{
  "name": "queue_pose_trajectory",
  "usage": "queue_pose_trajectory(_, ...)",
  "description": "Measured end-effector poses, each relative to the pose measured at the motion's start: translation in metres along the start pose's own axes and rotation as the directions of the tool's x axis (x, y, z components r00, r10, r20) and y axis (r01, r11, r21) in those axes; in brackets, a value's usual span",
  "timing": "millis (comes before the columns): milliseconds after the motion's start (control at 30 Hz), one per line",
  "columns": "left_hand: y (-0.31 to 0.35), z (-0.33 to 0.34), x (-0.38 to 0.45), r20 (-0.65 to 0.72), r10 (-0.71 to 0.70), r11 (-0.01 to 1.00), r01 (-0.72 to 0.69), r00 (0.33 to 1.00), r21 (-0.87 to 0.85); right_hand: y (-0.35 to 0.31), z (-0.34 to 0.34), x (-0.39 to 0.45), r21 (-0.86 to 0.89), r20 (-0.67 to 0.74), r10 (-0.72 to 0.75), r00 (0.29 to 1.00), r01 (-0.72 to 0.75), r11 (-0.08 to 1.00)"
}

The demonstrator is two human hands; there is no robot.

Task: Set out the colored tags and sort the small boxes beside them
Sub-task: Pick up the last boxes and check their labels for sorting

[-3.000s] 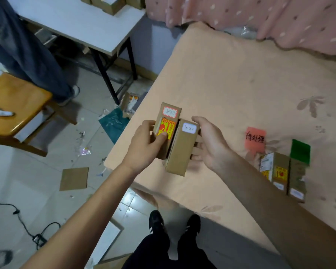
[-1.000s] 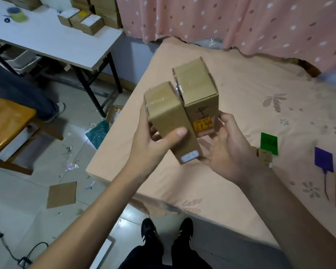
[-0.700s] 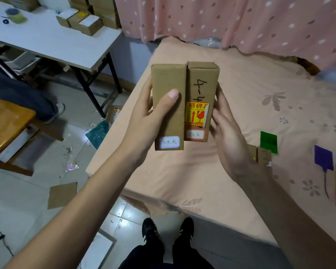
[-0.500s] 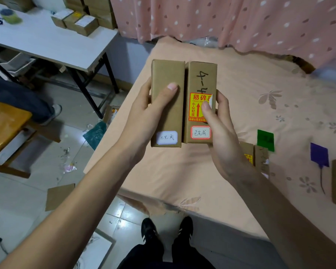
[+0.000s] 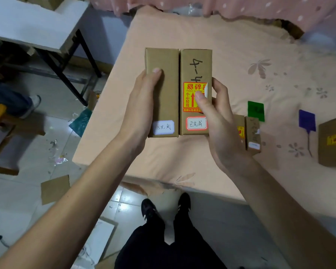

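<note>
Both hands raised, left hand [image 5: 142, 105] and right hand [image 5: 219, 121] each closed round a box [image 5: 169, 90].

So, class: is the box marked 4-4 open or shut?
Shut. The box marked 4-4, held in the right hand, shows flat unbroken faces with no raised flap; its ends cannot be seen.

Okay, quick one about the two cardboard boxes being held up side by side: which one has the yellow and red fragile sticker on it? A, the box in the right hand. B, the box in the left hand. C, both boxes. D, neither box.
A: the sticker sits on the box with the sticker, held by the right hand, while the plain box in the left hand carries only a small white label.
</note>
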State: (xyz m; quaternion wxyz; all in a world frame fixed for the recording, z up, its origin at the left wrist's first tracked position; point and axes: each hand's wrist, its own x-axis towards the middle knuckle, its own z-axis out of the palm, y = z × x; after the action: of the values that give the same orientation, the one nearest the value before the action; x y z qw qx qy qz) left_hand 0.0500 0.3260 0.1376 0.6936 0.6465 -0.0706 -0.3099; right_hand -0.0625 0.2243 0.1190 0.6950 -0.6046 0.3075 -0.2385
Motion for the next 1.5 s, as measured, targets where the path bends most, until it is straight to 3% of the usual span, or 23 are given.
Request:
queue_pose_trajectory(367, -0.065, 0.067, -0.034, 0.113, -0.158, 0.983, 0.145, 0.981, 0.114, 0.037, -0.089, -0.054, 0.024, -0.143, 0.097, 0.985, -0.094, 0.995)
queue_pose_trajectory(900, -0.125, 0.316, -0.117, 0.258, -0.184, 0.962, 0.120, 0.948, 0.245, 0.010, -0.344, -0.118, 0.129, -0.379, 0.131, 0.916, -0.088, 0.988)
queue_pose_trajectory(1133, -0.176, 0.376, -0.071, 0.266, -0.205, 0.891, 0.067, 0.942, 0.450, 0.044, -0.412, -0.069, 0.135, -0.442, 0.329, 0.834, -0.300, 0.944)
queue_pose_trajectory(1500, -0.254, 0.428, 0.028, 0.115, -0.516, 0.739, 0.373, 0.849, 0.561, 0.130, -0.467, 0.058, 0.012, -0.388, 0.581, 0.715, -0.626, 0.779)
